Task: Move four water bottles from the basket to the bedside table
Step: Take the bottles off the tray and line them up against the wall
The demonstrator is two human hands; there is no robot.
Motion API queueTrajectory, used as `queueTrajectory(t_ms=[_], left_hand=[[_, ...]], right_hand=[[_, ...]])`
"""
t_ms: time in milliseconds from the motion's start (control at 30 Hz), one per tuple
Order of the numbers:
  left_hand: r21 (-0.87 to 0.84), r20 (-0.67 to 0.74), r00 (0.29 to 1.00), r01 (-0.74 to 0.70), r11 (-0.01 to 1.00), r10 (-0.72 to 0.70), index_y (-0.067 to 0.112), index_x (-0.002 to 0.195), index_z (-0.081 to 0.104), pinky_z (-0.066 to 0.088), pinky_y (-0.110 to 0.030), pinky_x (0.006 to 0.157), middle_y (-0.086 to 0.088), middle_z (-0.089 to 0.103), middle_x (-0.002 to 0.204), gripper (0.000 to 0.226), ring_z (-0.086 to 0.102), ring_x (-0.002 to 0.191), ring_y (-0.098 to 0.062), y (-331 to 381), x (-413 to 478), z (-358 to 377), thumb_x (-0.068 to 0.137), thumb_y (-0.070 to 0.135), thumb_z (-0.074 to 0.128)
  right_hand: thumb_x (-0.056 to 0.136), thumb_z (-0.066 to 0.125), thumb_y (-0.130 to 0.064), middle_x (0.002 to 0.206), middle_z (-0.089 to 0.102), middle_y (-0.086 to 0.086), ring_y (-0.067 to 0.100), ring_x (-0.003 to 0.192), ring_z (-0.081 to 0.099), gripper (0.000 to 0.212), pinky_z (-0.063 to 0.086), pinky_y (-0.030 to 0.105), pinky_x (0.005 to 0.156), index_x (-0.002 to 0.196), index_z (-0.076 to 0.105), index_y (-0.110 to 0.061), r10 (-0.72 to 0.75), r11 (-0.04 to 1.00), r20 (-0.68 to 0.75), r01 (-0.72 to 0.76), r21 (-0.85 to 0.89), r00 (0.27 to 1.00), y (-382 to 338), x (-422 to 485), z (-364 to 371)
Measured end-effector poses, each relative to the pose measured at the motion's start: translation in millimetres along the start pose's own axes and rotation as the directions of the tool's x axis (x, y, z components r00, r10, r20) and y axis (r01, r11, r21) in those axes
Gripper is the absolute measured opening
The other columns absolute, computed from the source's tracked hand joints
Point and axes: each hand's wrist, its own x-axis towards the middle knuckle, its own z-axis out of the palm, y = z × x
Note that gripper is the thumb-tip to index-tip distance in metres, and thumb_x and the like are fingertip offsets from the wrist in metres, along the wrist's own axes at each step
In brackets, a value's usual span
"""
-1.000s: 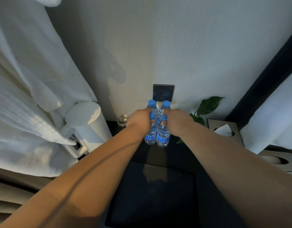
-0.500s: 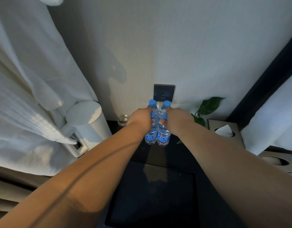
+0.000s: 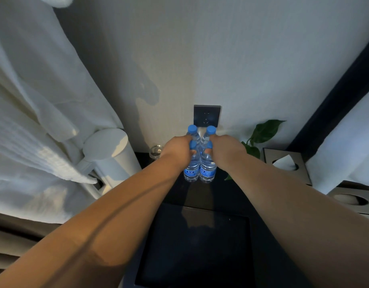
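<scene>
Several clear water bottles with blue caps and blue labels stand packed together, upright, at the back of the dark bedside table, below a wall socket. The front left bottle and front right bottle show their labels; two more caps rise behind them. My left hand wraps the left side of the cluster and my right hand the right side, fingers closed on the bottles. The basket is out of view.
A white cylindrical lamp stands left of the bottles, with a small glass between. White fabric hangs on the left. A green plant and tissue box sit to the right. A dark square tray lies in front.
Hardly anything differs: both hands stay closed around the bottle cluster in the same spot on the table.
</scene>
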Motion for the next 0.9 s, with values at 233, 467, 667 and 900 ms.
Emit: queueTrajectory(t_ms=[233,467,667,900], left_hand=[[0.020,0.013,1.000,-0.008,1.000,0.008,0.017,0.121,0.062,0.047,-0.033,0.075,-0.008,0.068,0.107,0.029,0.064,0.094,-0.025,-0.9,1.8,-1.9,0.094,0.026,0.065],[-0.021,-0.012,0.999,-0.036,0.999,0.036,0.018,0.122,0.061,0.043,-0.030,0.073,-0.008,0.069,0.106,0.031,0.062,0.091,-0.025,-6.7,2.1,1.0,0.093,0.026,0.066],[-0.044,-0.015,0.999,-0.047,0.998,0.046,0.018,0.124,0.062,0.045,-0.031,0.074,-0.007,0.069,0.108,0.032,0.063,0.093,-0.024,-8.9,2.3,1.7,0.093,0.027,0.067],[-0.057,-0.022,0.998,-0.054,0.997,0.053,0.019,0.120,0.062,0.046,-0.032,0.073,-0.005,0.069,0.103,0.028,0.062,0.087,-0.021,-11.2,2.0,1.8,0.093,0.027,0.067]], right_hand=[[0.098,0.060,-0.048,0.095,0.059,0.001,0.019,0.082,0.054,0.038,0.042,0.033,0.067,0.121,0.056,-0.018,0.035,0.999,-0.017,-0.035,-0.023,0.999,-2.8,4.9,0.8],[0.104,0.049,-0.037,0.089,0.056,0.001,0.017,0.075,0.055,0.036,0.040,0.032,0.057,0.136,0.043,-0.024,-0.085,0.996,-0.002,0.085,-0.021,0.996,6.2,-6.0,2.0],[0.103,0.054,-0.044,0.095,0.058,0.004,0.020,0.083,0.055,0.041,0.043,0.035,0.068,0.132,0.050,-0.015,-0.036,0.999,0.020,0.036,0.005,0.999,2.0,0.0,-3.0],[0.101,0.053,-0.051,0.102,0.064,0.005,0.021,0.088,0.059,0.045,0.046,0.035,0.069,0.129,0.052,-0.016,-0.007,1.000,-0.019,0.007,-0.018,1.000,0.1,-3.3,-1.3]])
